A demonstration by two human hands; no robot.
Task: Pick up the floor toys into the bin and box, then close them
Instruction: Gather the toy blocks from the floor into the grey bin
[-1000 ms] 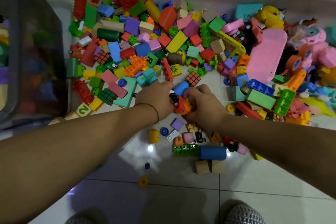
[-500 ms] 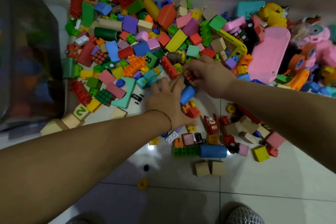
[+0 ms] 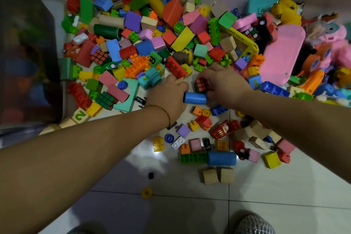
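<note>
Blue cylinder [image 3: 195, 98] is gripped at one end by left hand [image 3: 167, 97]; puzzle cube [image 3: 202, 83] is pinched by right hand [image 3: 227, 83].

The near floor tiles [image 3: 190, 214] give open passage (only a yellow wheel [image 3: 146, 193] and a small black piece [image 3: 150, 175] dot them), while the toy pile [image 3: 183, 39] packs the far floor from side to side, scattered blocks [image 3: 271, 159] crowd the near right, and the dark bin [image 3: 24, 53] walls off the left.
</note>
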